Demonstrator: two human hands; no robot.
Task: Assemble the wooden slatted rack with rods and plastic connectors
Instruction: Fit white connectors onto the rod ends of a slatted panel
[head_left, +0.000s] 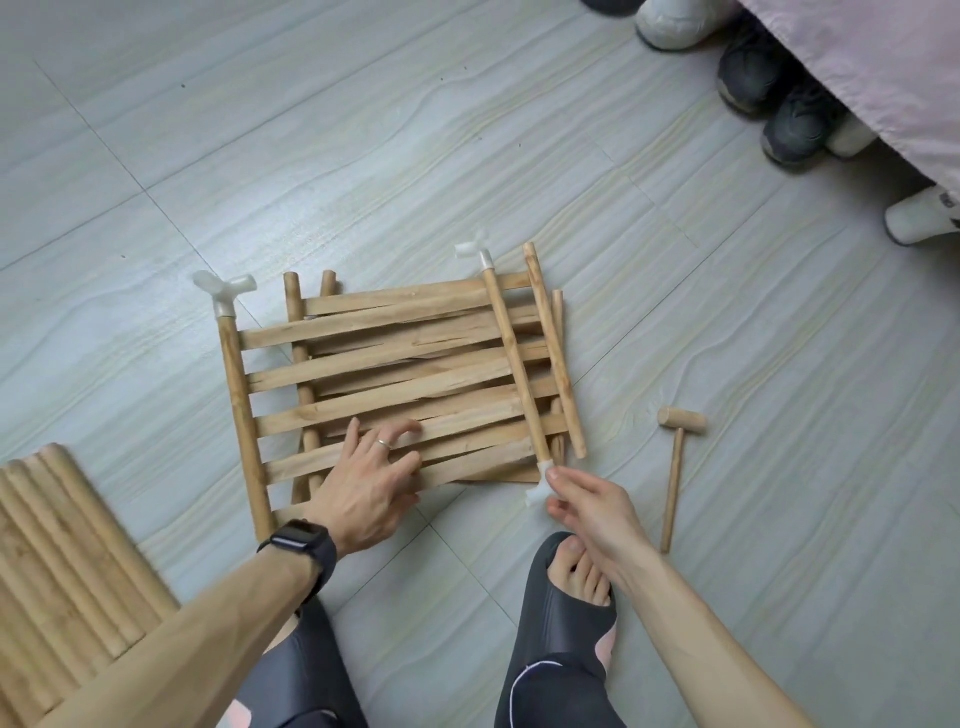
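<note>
On floor (415, 130), L hand (369, 483) flat on slats (415, 364), R hand (592, 504) pinching connector (539, 488), mallet (675, 467) nearby, shoes (789, 130) beyond.

Grey tiled floor (311, 130); ribbed bamboo mat (57, 561), lower left; dark shoes (748, 78) and white shoes (670, 23) beneath pink bedspread (883, 67), upper right.
</note>
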